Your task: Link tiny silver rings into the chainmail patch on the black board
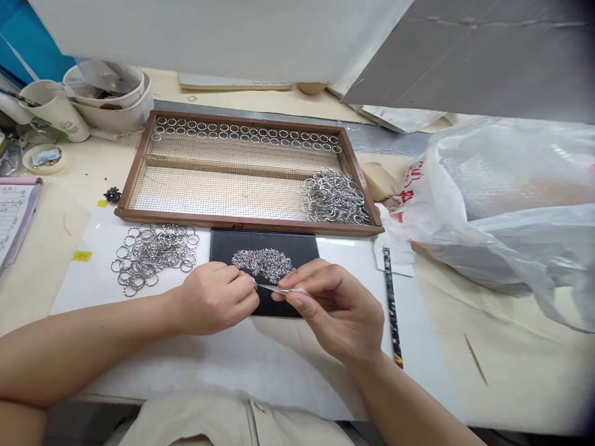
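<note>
My left hand (218, 297) is closed over the near-left part of a black mat (220, 244); a tiny silvery bit shows at its fingertips, too small to name. My right hand (346, 303) pinches thin metal tweezers (270, 287), whose tip points left and reaches the left fingertips. Behind both hands, a heap of tiny silver pieces (264, 261) lies on the mat. To the left is a loose pile of silver rings (155, 251) on white sheeting.
Beyond the mat stands a wood-framed mesh tray (186, 217) with rows of rings (242, 133) and a ring heap (334, 197). White cups (65, 114) stand back left. On the right are a plastic bag (502, 204), a dark patterned stick (393, 310) and a toothpick (476, 359).
</note>
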{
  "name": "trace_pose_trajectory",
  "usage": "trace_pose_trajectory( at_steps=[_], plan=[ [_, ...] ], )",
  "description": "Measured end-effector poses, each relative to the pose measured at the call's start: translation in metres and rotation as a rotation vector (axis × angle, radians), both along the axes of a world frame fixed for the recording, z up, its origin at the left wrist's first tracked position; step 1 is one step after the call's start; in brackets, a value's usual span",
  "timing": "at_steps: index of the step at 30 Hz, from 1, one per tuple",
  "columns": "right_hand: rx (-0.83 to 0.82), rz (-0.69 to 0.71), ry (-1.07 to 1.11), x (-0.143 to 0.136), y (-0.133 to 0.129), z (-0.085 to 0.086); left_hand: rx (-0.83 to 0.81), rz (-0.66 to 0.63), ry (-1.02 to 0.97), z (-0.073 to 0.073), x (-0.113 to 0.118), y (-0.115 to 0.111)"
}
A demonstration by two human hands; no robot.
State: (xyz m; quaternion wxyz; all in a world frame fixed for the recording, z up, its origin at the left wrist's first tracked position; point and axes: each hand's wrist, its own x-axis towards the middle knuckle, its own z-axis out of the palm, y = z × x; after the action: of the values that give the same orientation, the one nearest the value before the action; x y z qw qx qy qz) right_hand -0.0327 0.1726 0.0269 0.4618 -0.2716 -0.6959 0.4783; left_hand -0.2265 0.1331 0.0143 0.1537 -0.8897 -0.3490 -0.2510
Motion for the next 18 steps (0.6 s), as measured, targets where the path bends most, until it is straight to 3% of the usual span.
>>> trace_pose_trajectory(
  at_steps=[10, 18],
  plan=[
    [-0.082, 0.009, 0.071, 0.000, 0.000, 0.003, 0.023, 0.003, -0.005, 0.003, 0.000, -0.001],
    [-0.173, -0.023, 0.165, 0.008, -0.002, 0.012, 0.150, -0.050, 0.076, 0.009, 0.001, -0.005]
  ],
)
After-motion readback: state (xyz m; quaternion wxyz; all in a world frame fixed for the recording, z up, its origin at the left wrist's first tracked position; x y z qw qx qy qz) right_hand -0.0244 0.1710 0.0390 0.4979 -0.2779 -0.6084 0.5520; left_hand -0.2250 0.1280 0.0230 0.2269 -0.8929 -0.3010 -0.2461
